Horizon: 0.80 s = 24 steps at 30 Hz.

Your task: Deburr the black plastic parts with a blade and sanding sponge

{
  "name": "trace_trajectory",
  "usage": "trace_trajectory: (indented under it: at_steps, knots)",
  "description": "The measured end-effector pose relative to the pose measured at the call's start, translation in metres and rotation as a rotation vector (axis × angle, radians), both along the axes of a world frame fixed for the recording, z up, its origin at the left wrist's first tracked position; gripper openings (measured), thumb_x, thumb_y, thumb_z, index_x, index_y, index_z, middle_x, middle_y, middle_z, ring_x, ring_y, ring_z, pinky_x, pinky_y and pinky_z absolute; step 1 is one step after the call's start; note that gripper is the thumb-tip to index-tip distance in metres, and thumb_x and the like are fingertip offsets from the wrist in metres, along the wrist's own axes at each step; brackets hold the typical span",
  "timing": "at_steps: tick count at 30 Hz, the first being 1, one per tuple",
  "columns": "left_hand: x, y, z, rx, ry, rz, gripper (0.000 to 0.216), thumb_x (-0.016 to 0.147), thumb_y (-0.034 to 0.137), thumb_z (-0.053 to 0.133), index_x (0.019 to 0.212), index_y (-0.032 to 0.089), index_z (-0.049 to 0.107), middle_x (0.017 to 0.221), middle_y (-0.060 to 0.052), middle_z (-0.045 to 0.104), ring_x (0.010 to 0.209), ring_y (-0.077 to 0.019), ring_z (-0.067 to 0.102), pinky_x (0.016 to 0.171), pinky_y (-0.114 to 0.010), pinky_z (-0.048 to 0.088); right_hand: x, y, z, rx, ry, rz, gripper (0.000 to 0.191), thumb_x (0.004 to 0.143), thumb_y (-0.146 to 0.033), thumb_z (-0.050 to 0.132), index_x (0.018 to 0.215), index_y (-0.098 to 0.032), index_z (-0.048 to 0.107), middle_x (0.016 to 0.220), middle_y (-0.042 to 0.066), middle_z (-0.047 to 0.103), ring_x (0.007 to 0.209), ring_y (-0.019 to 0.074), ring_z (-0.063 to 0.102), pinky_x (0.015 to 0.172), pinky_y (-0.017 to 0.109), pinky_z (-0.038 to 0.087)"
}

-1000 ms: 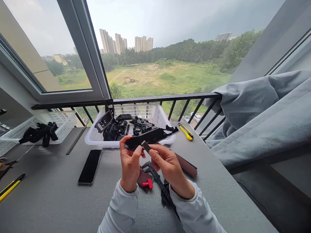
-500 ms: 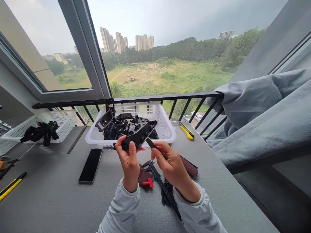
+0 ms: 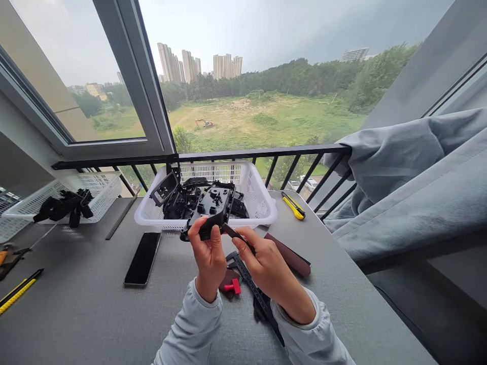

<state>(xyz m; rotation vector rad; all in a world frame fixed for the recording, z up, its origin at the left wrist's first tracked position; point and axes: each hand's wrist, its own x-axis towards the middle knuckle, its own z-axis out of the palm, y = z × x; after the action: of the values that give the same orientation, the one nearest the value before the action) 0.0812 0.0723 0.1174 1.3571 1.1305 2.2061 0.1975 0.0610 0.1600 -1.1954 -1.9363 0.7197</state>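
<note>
Over the white basket [image 3: 251, 177], left hand [image 3: 206, 259] clamps a black plastic part [image 3: 213, 205], right hand [image 3: 266, 268] a dark file [image 3: 233, 232].

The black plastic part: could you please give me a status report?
Left hand gripping black plastic part; right hand holding small tool at it; basket behind.

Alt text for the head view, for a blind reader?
The left hand holds a black plastic part above a white basket of black parts, while the right hand presses a flat stick to its edge. A phone, caliper and yellow knife lie on the gray table.
</note>
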Motion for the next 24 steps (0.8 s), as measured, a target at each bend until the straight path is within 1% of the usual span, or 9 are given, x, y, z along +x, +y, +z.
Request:
trace_trajectory:
  at_steps: [3, 6, 8, 13, 18, 21, 24]
  knots:
    - [-0.0007, 0.0009, -0.0048, -0.009, 0.044, 0.016, 0.025, 0.093, 0.03, 0.055, 0.116, 0.026, 0.048, 0.105, -0.005, 0.058, 0.083, -0.0133, 0.064, 0.072, -0.026, 0.057, 0.002, -0.0014, 0.0015, 0.004, -0.03, 0.002, 0.023, 0.095, -0.031, 0.041, 0.098, -0.021, 0.062, 0.064, -0.002, 0.062, 0.053, 0.0146, 0.053, 0.052, 0.024, 0.036]
    - [-0.0013, 0.0012, -0.0078, -0.007, 0.054, 0.013, 0.027, 0.092, 0.03, 0.056, 0.117, 0.026, 0.048, 0.106, -0.005, 0.058, 0.085, -0.014, 0.065, 0.073, -0.026, 0.057, 0.0045, -0.0022, 0.0023, -0.013, -0.07, 0.001, 0.024, 0.095, -0.032, 0.04, 0.094, -0.021, 0.061, 0.061, -0.002, 0.06, 0.05, 0.0143, 0.05, 0.05, 0.024, 0.034]
    - [-0.0015, 0.0012, -0.0086, 0.008, 0.056, 0.012, 0.027, 0.091, 0.029, 0.057, 0.117, 0.026, 0.048, 0.106, -0.005, 0.059, 0.086, -0.0141, 0.065, 0.074, -0.026, 0.057, 0.0053, -0.0021, 0.0023, -0.023, -0.092, -0.003, 0.024, 0.095, -0.032, 0.039, 0.092, -0.021, 0.06, 0.058, -0.003, 0.057, 0.048, 0.0141, 0.048, 0.049, 0.024, 0.033]
    - [-0.0013, 0.0006, -0.0078, 0.018, 0.065, -0.011, 0.025, 0.091, 0.025, 0.057, 0.116, 0.026, 0.05, 0.104, -0.003, 0.06, 0.085, -0.0122, 0.066, 0.075, -0.024, 0.057, 0.0038, -0.0008, 0.0024, -0.014, -0.081, -0.032, 0.024, 0.095, -0.032, 0.039, 0.095, -0.021, 0.06, 0.057, -0.004, 0.054, 0.049, 0.0146, 0.048, 0.052, 0.025, 0.034]
    - [-0.0016, 0.0011, -0.0059, -0.007, 0.007, -0.054, 0.023, 0.092, 0.025, 0.055, 0.115, 0.026, 0.051, 0.101, -0.003, 0.06, 0.081, -0.0116, 0.065, 0.072, -0.024, 0.057, 0.0072, -0.0008, 0.0034, -0.049, -0.08, 0.013, 0.023, 0.095, -0.032, 0.039, 0.088, -0.021, 0.058, 0.055, -0.004, 0.052, 0.048, 0.0143, 0.047, 0.051, 0.025, 0.032]
    - [-0.0038, 0.0017, -0.0041, -0.038, -0.045, -0.046, 0.021, 0.092, 0.028, 0.056, 0.112, 0.025, 0.052, 0.101, -0.003, 0.06, 0.08, -0.0111, 0.064, 0.071, -0.023, 0.056, 0.0093, -0.0011, 0.0033, -0.057, -0.06, 0.007, 0.023, 0.095, -0.032, 0.04, 0.09, -0.021, 0.059, 0.057, -0.004, 0.054, 0.051, 0.0147, 0.05, 0.054, 0.025, 0.035]
    - [-0.006, 0.0019, -0.0011, -0.078, -0.107, -0.058, 0.022, 0.09, 0.033, 0.059, 0.109, 0.025, 0.054, 0.101, -0.002, 0.061, 0.078, -0.0108, 0.064, 0.069, -0.022, 0.056, 0.0079, -0.0013, 0.0042, -0.063, -0.053, 0.015, 0.023, 0.095, -0.031, 0.041, 0.093, -0.02, 0.061, 0.059, -0.003, 0.057, 0.053, 0.0147, 0.05, 0.054, 0.025, 0.035]
